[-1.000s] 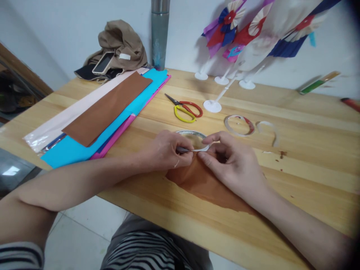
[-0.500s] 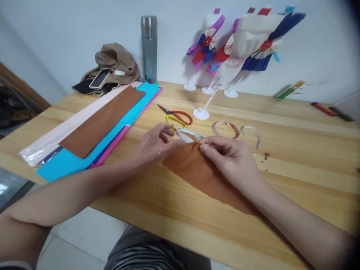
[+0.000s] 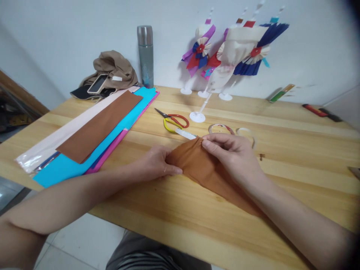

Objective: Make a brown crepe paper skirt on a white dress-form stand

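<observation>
A sheet of brown crepe paper [image 3: 208, 168] lies slanting between my hands, gathered into creases along its far edge. My left hand [image 3: 159, 161] grips its left corner, with the thumb on top and the fingers partly hidden behind it. At the far edge, my right hand [image 3: 233, 153] pinches the gathered spot between thumb and index finger. Just behind that pinch lies a roll of white tape [image 3: 185, 134], partly covered by the paper. Scissors [image 3: 176, 122] with one red and one yellow handle lie beyond the tape.
Folded paper in brown [image 3: 98, 129], blue and pink lies at left. Behind it are a phone [image 3: 98, 84], a cloth bag [image 3: 115, 69] and a flask [image 3: 145, 56]. Decorated stands [image 3: 197, 116] line the wall. Another tape ring [image 3: 221, 126] and a red-black tool [image 3: 320, 111] lie right.
My left hand has come down and nearer from beside the tape roll, and now grips the paper's left corner. The right hand keeps its pinch. The view has shifted slightly.
</observation>
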A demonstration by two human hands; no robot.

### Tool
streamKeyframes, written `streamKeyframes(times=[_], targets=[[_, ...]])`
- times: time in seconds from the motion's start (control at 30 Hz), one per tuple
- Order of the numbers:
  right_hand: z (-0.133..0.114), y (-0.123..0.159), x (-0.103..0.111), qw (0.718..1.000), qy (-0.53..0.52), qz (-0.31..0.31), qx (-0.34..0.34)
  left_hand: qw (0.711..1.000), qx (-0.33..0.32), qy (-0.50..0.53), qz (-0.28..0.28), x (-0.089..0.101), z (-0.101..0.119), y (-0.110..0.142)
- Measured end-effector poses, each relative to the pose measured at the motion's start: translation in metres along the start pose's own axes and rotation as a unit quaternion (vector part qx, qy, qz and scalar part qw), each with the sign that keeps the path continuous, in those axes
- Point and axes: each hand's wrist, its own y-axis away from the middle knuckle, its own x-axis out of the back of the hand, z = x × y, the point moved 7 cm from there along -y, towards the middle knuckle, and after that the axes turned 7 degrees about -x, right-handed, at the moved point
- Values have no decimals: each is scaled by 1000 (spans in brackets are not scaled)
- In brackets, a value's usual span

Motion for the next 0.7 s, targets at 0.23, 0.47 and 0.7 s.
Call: streamKeyframes(times=[0.23, 0.47, 0.7], targets=[[-16, 8, -6, 989, 113, -28, 92, 961, -65, -233, 136, 31, 21, 8], [-29, 24, -17, 956, 217, -43, 192, 927, -270, -212, 150, 28, 48, 25], [-32, 37, -27, 930, 252, -31, 265, 943, -212, -249, 65, 12, 34, 16]])
